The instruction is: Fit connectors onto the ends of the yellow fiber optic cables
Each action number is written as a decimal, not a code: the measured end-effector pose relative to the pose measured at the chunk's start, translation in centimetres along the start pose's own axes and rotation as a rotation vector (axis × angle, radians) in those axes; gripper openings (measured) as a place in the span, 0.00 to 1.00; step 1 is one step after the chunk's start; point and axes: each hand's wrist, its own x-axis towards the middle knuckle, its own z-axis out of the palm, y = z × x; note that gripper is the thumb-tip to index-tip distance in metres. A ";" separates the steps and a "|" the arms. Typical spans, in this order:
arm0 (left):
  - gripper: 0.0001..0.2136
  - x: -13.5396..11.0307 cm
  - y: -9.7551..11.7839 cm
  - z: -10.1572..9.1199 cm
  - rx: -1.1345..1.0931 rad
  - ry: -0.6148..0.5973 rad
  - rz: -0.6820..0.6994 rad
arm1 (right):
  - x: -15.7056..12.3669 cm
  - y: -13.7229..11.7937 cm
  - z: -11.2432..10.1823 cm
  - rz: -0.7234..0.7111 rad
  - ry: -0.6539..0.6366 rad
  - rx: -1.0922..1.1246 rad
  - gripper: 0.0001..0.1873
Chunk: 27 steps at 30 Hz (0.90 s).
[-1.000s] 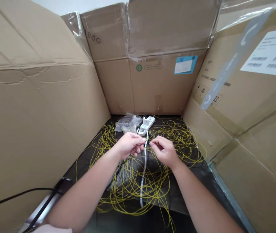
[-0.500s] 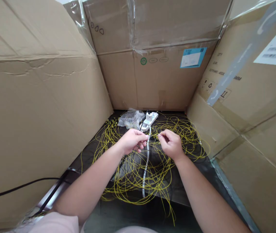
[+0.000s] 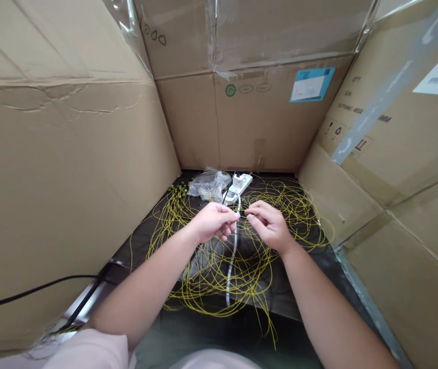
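My left hand (image 3: 217, 223) is closed in a pinch in front of the power strip, with a thin dark strand showing below its fingers. Facing it across a small gap, my right hand (image 3: 268, 225) has thumb and forefinger nearly together at the end of what looks like a thin yellow wire. Just what lies between the fingertips is too small to make out clearly. Loose coils of yellow wire (image 3: 219, 302) spread beneath both hands. A pale cord (image 3: 231, 269) runs down between the hands from the white power strip (image 3: 244, 183).
Crumpled clear plastic (image 3: 208, 185) lies left of the strip. More yellow wire (image 3: 294, 205) is heaped at the right. Tall cardboard boxes wall in the dark work surface (image 3: 284, 297) on the left (image 3: 68, 179), back (image 3: 257, 123) and right (image 3: 407, 169). A black cable (image 3: 38, 289) hangs at left.
My right hand has shifted slightly toward the left hand, and its forefinger reaches further forward. The left hand keeps its pinch. The whole view has shifted a little.
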 end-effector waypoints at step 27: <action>0.09 -0.2 -0.1 0.1 0.022 0.018 0.038 | -0.1 -0.9 0.1 -0.168 -0.024 -0.136 0.14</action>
